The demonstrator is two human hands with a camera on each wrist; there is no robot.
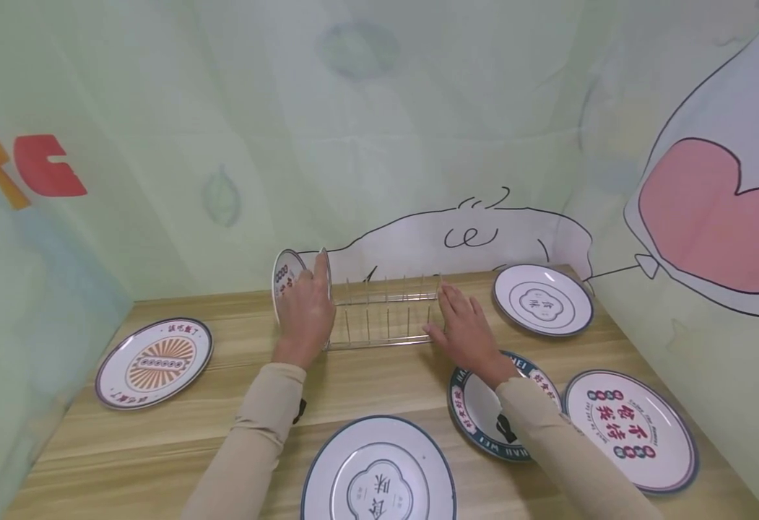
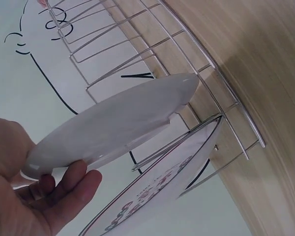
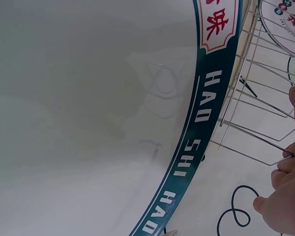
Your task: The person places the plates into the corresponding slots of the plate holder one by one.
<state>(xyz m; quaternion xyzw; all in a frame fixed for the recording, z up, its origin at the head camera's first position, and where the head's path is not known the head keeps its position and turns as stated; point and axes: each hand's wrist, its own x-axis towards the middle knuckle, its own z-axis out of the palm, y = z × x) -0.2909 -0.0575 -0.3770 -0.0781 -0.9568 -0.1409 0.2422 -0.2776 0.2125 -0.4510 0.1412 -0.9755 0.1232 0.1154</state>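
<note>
A wire dish rack [image 1: 384, 342] stands toward the back of the wooden table. At its left end my left hand [image 1: 306, 312] pinches a white plate [image 2: 113, 123] by the rim, thumb on one face and fingers on the other. The held plate is tilted, its lower edge among the rack's wires. Beside it, a plate with red lettering [image 2: 160, 189] leans in the end slot. My right hand [image 1: 466, 328] grips the rack's right end, with fingers about the end wire in the right wrist view.
A sunburst plate [image 1: 161, 363] lies at left, a flower-outline plate [image 1: 334, 469] at front centre. On the right are a green-rimmed plate [image 1: 476, 412] under my right forearm, a red-lettered plate [image 1: 671, 440] and a small plate [image 1: 541, 278]. A printed cloth [image 1: 256, 144] hangs behind.
</note>
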